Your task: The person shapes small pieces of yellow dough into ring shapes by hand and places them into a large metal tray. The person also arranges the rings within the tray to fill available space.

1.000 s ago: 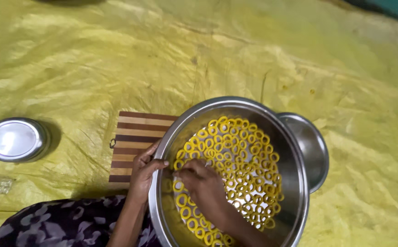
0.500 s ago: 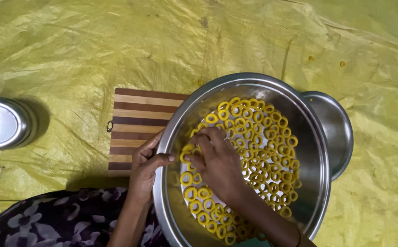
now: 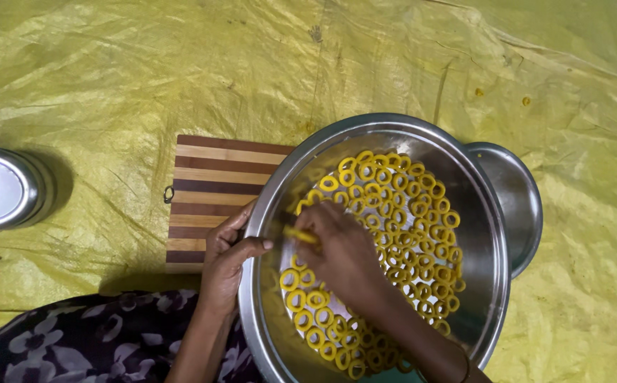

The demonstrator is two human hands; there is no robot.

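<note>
A big steel bowl (image 3: 489,234) holds several yellow ring-shaped snack pieces (image 3: 400,206) laid flat in rows. My left hand (image 3: 227,259) grips the bowl's left rim, thumb over the edge. Inside the bowl, my right hand (image 3: 344,252) reaches in over the rings, fingers pinched on one yellow ring (image 3: 300,234) near the left wall. My right forearm crosses the bowl's lower part and hides some rings.
A striped wooden cutting board (image 3: 209,195) lies partly under the bowl's left side. A steel lid (image 3: 517,198) pokes out behind the bowl on the right. A round steel container (image 3: 0,188) stands at far left. Yellow sheeting (image 3: 145,64) covers the floor. My floral-clothed lap (image 3: 74,340) is at bottom left.
My right hand has shifted from the bowl's lower left toward its left wall, pinched on a ring. The view has drifted slightly; the left hand stays on the rim.
</note>
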